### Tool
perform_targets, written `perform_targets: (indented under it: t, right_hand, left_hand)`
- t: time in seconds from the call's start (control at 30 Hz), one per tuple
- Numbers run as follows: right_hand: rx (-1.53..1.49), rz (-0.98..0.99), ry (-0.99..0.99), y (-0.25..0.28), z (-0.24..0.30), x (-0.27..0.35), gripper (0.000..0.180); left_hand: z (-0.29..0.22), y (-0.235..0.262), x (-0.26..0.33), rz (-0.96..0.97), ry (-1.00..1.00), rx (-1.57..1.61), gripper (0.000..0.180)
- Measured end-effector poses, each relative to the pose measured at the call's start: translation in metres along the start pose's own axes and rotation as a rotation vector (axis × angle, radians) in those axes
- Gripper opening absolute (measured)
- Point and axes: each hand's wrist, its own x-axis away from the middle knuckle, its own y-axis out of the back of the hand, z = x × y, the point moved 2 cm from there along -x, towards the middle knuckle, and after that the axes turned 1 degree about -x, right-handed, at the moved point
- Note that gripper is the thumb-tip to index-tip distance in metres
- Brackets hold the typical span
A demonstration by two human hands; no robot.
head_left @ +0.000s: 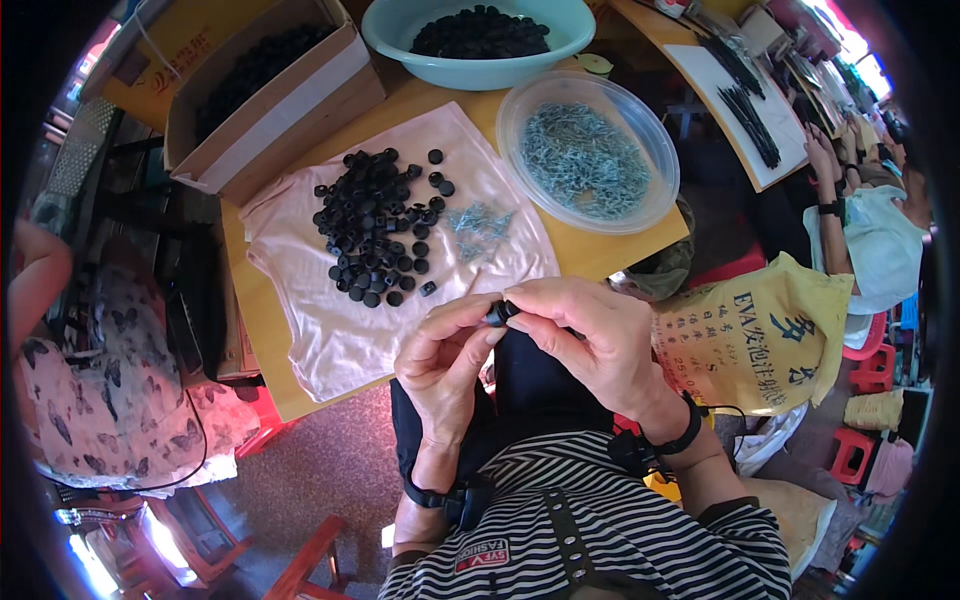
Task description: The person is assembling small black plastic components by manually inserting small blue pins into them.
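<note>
My left hand point(445, 358) and my right hand point(590, 340) meet over my lap, and both pinch one small black round cap point(500, 313) between their fingertips. Just beyond them a pale pink cloth point(330, 320) lies on the wooden table point(255, 320). On the cloth sits a heap of several black caps point(378, 225), with a small pile of grey metal screws point(478, 226) to its right.
A clear plastic bowl point(588, 150) holds many grey screws. A teal basin point(478, 40) and a cardboard box point(265, 95) hold more black caps. A yellow printed sack point(760, 335) stands at my right. Another person's arm point(35, 275) is at left; a second person's arm point(825, 170) reaches in at right.
</note>
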Motion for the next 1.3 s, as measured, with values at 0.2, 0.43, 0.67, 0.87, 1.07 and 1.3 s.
perform_targets:
  t: [0.2,0.43,0.67,0.87,1.07,1.3]
  right_hand:
    - [0.187,0.031,0.194,0.000,0.004,-0.003,0.029]
    - [0.291,0.089,0.280,0.000,0.006,-0.005,0.034]
    - [0.302,0.118,0.313,0.001,0.003,-0.008,0.032]
    - [0.017,0.120,0.064,-0.003,-0.005,-0.009,0.019]
    - [0.123,0.086,0.194,-0.006,-0.001,-0.012,0.022]
    - [0.108,0.145,0.066,-0.010,0.000,-0.007,0.034]
  left_hand:
    - [-0.002,0.002,0.000,0.003,-0.036,-0.087,0.025]
    - [-0.003,0.005,0.001,0.000,-0.041,-0.147,0.028]
    - [-0.002,0.007,0.004,0.017,-0.042,-0.184,0.029]
    - [-0.002,0.005,0.004,-0.011,-0.014,-0.127,0.029]
    - [-0.005,0.001,0.005,-0.044,0.011,-0.074,0.028]
    - [-0.005,-0.003,0.007,-0.127,0.087,-0.029,0.025]
